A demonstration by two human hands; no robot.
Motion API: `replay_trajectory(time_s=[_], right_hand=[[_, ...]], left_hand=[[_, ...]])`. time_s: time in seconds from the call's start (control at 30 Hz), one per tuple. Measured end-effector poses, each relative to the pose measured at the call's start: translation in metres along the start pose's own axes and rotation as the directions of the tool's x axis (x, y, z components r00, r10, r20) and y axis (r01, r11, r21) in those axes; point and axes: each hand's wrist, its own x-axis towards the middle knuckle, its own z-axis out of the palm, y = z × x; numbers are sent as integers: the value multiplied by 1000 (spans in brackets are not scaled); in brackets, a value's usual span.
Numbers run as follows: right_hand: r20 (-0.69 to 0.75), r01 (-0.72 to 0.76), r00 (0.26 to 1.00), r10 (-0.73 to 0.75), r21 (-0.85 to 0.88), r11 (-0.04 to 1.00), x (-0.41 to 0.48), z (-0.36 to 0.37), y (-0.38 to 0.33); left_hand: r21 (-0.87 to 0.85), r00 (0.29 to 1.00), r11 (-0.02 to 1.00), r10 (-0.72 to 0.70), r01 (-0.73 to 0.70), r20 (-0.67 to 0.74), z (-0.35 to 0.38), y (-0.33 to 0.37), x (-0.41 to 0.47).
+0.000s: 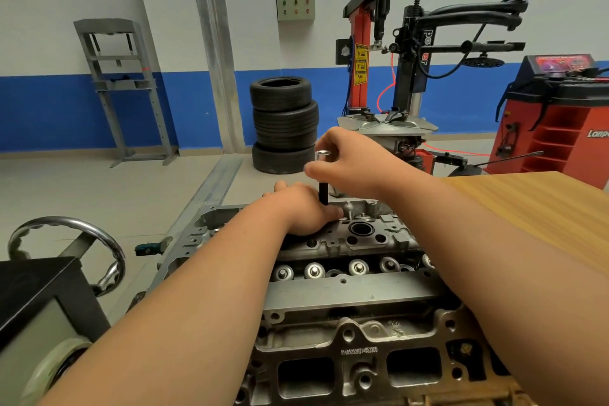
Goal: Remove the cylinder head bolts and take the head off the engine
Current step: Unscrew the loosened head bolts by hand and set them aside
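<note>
A grey aluminium cylinder head (359,293) sits on the engine in front of me, with a row of round valve caps across its middle. At its far end a long dark head bolt (323,189) with a silver flanged top stands upright, partly raised out of its hole. My right hand (349,163) pinches the bolt near its top. My left hand (304,208) rests on the far part of the head beside the bolt's lower shank, fingers curled down on the metal.
A wooden table (540,208) lies to the right of the engine. An engine stand handwheel (71,241) and a dark box are at the left. Stacked tyres (283,125), a tyre changer (389,76) and a red wheel balancer (557,122) stand behind.
</note>
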Motion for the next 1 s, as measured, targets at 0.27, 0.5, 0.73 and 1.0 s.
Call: replay_trajectory(time_s=[0.27,0.5,0.73,1.0], right_hand=[[16,-19,1000,17,167,986,-1,-3,-1],[61,-47,997,37,175,983,0,-1,1],[5,-8,1000,7,238,971,1,-2,0],[-17,-11,1000,12,46,999,-1,-1,2]], left_hand=[[2,1000,1000,30,-30,-5,0,-1,1],[-10,1000,1000,24,-24,-6,-2,1,-2],[-12,1000,1000,23,-23,-11,0,-1,4],[9,997,998,63,-63,-45,1,-1,5]])
